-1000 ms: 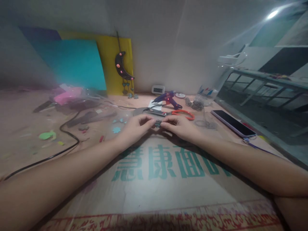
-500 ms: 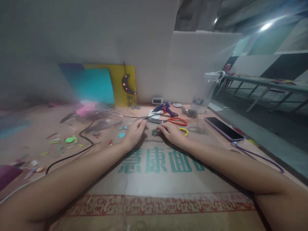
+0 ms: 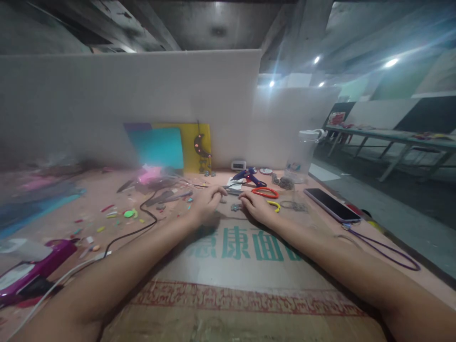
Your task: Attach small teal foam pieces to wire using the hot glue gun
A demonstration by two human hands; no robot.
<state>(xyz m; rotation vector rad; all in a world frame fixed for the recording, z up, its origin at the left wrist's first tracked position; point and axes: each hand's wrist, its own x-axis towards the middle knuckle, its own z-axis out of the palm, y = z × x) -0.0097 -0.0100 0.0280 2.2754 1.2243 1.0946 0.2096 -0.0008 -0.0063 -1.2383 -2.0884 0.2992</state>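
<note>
My left hand [image 3: 209, 205] is low over the table, its fingers bent and close together. A small grey bit [image 3: 223, 200] lies by its fingertips; what is between them is too small to make out. Facing it, my right hand [image 3: 259, 207] is curled, thumb and fingers at a small grey-blue piece [image 3: 235, 207] that looks flower-shaped. Just beyond both hands lie scissors with red-orange handles [image 3: 265, 192]. A yellow curved handle [image 3: 273, 205] shows partly behind my right hand. Farther back is a dark blue glue gun [image 3: 249, 177] with a small red light.
On the right are a phone [image 3: 331, 204] with a purple strap, a clear jug [image 3: 299, 159] and a grey tangle [image 3: 282, 181]. Colourful scraps and a black cable [image 3: 133, 232] spread leftward, near a magenta device [image 3: 39, 270]. A moon ornament [image 3: 201, 146] hangs against a yellow board [image 3: 204, 161].
The view has tilted up and turned slightly left, showing more ceiling and the magenta device. My left hand has shifted a little, covering the blue pieces beside it. My right hand stays by the grey-blue piece.
</note>
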